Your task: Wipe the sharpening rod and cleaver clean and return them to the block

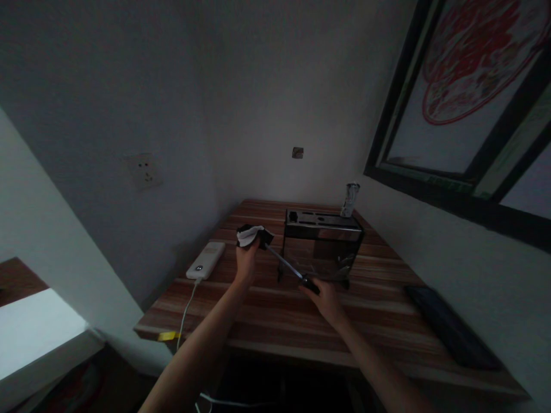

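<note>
My right hand (323, 295) is closed round the black handle of a honing steel (284, 262), a long thin metal rod slanting up to the left. My left hand (247, 252) is closed on a black-and-white cloth (249, 235) at the rod's far end. The cloth hides the tip. Just behind the rod and my right hand stands a knife block (322, 246) with a slotted dark top and see-through front. A crumpled silvery, clear wrapper or bag (350, 199) sticks up at the block's back right corner.
A white power bank (206, 261) with a white cable (186, 312) lies on the left of the striped wooden table (267, 321). Yellow tape (167, 336) marks the front left edge. On the right lies a dark flat object (451, 327). Walls enclose the table's back and sides.
</note>
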Motion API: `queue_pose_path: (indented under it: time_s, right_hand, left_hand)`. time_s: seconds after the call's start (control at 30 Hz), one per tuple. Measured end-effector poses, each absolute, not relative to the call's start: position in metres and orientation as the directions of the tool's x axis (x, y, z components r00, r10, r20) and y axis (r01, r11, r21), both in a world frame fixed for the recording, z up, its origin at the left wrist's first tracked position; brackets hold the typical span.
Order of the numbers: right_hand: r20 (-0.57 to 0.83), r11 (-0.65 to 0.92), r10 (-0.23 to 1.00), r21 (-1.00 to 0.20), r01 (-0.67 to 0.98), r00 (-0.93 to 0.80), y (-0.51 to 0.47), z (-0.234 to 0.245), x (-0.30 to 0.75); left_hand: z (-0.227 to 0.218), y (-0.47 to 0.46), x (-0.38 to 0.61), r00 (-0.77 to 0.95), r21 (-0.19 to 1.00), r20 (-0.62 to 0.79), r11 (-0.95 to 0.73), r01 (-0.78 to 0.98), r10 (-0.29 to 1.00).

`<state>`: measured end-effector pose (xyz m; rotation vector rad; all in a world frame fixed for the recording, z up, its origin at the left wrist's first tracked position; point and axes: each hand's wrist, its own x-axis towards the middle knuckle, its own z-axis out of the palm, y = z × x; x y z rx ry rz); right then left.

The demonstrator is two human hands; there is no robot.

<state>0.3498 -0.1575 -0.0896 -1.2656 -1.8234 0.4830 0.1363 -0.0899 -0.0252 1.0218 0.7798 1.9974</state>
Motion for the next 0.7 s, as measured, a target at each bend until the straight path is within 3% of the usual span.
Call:
queue_pose_path:
  time_s: [0.37,0.7]
  right_hand:
    - [0.44,0.423,0.891,-0.717,0.554,-0.111,-0.158,-0.09,0.348]
    - [0.448,0.435,0.886,-0.714,0.548,-0.119,-0.161,-0.084,0.344]
  left_hand:
    - [-0.023,-0.114,0.158,-0.239,0.858,0.409,-0.461,-0.229,0.881]
    - [-0.044,-0.127,0.18,0.122,0.916,0.391,-0.373,-0.146,0.913]
